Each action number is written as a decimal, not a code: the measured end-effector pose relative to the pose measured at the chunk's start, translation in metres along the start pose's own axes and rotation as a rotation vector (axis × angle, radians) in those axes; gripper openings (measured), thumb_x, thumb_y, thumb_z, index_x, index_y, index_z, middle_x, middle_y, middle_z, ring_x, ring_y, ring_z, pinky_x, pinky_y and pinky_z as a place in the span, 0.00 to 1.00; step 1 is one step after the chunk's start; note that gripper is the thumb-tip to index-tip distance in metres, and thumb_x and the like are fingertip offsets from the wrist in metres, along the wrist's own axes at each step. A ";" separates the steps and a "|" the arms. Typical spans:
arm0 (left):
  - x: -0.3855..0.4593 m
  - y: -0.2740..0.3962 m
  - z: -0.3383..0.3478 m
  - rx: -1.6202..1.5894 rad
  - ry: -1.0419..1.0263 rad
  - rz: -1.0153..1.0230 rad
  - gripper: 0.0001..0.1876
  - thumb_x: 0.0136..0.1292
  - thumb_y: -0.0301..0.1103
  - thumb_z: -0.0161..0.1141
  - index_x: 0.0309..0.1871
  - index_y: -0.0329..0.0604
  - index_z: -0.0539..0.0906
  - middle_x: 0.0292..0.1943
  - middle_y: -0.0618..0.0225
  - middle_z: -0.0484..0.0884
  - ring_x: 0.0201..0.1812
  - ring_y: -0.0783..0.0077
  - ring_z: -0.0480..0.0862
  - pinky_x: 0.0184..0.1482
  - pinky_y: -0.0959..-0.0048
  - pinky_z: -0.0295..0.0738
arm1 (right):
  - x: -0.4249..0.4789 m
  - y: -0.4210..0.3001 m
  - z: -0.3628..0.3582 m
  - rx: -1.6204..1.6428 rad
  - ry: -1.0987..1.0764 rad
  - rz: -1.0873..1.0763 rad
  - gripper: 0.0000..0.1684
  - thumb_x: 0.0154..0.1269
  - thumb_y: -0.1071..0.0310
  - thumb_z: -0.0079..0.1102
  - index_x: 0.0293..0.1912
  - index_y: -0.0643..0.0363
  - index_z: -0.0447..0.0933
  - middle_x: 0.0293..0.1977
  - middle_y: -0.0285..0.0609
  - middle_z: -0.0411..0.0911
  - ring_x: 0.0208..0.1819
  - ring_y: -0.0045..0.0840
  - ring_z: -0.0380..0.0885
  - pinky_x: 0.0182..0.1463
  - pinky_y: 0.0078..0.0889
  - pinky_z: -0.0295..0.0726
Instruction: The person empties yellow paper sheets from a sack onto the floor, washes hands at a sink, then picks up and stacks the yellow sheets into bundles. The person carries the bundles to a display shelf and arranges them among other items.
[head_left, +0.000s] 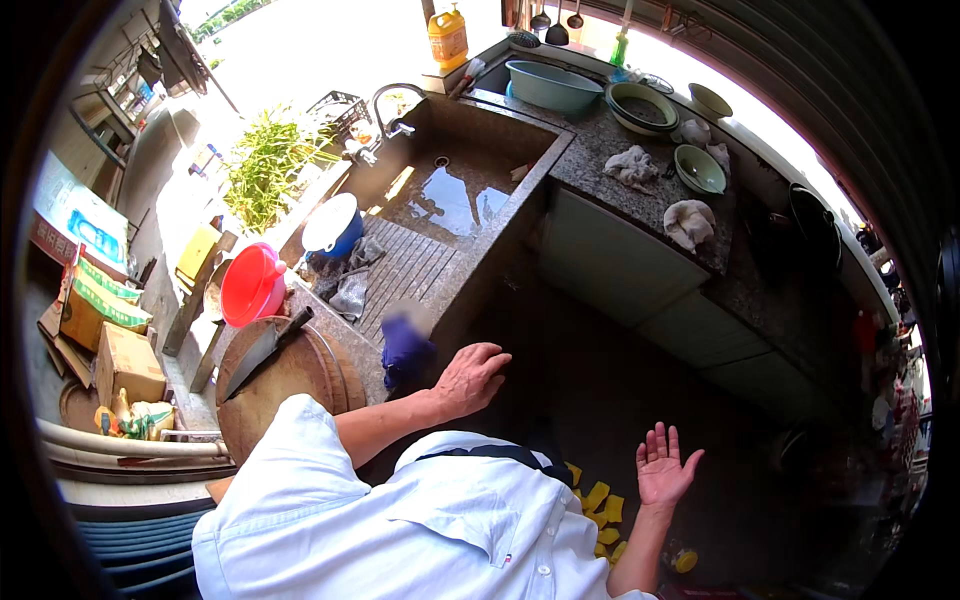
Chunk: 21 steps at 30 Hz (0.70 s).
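My left hand (469, 380) is held out in front of my body with its fingers spread and nothing in it, near a small dark blue bundle (405, 351) at the sink's near edge. My right hand (665, 466) hovers over the dark floor, palm up, fingers apart and empty. Beside my left forearm a cleaver (259, 360) with a black handle lies on a round wooden chopping block (300, 390). Yellow cut pieces (598, 496) lie low down, between my shirt and my right forearm.
A stone sink (525, 172) with a ribbed drainboard (409, 270) holds shallow water. Left of it stand a red plastic basin (251, 289), a white-and-blue basin (332, 225) and leafy greens (262, 165). The granite counter (600, 202) carries bowls (700, 169), cloths (689, 224) and a large basin (553, 85).
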<state>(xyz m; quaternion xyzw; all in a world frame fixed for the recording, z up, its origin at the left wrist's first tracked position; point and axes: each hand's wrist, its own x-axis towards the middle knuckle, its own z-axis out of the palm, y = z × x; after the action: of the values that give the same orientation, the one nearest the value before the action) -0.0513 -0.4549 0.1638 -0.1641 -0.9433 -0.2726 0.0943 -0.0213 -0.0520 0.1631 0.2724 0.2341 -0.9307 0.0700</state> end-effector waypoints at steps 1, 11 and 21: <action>0.002 -0.009 -0.014 0.056 0.120 -0.097 0.21 0.60 0.30 0.65 0.57 0.39 0.77 0.54 0.52 0.76 0.56 0.49 0.76 0.58 0.61 0.73 | 0.024 -0.010 0.013 -0.031 -0.032 0.024 0.43 0.68 0.29 0.44 0.62 0.57 0.71 0.57 0.46 0.77 0.53 0.37 0.80 0.56 0.45 0.79; -0.078 -0.074 -0.040 0.270 0.451 -0.841 0.34 0.59 0.42 0.70 0.64 0.35 0.69 0.57 0.47 0.72 0.59 0.47 0.74 0.61 0.61 0.71 | 0.215 0.044 0.148 -0.410 -0.197 0.521 0.34 0.71 0.38 0.50 0.58 0.58 0.72 0.51 0.45 0.80 0.49 0.34 0.81 0.52 0.40 0.81; -0.054 -0.120 -0.016 0.014 0.169 -0.973 0.27 0.51 0.33 0.72 0.57 0.42 0.79 0.52 0.53 0.78 0.54 0.49 0.77 0.56 0.58 0.72 | 0.348 0.114 0.326 -0.620 -0.382 0.665 0.29 0.71 0.44 0.53 0.57 0.58 0.72 0.49 0.45 0.79 0.48 0.35 0.81 0.53 0.43 0.81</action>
<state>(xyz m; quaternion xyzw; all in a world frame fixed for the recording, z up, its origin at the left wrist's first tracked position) -0.0426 -0.5733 0.1045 0.3188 -0.9014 -0.2912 0.0331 -0.4392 -0.3073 0.1718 0.1230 0.3835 -0.7778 0.4826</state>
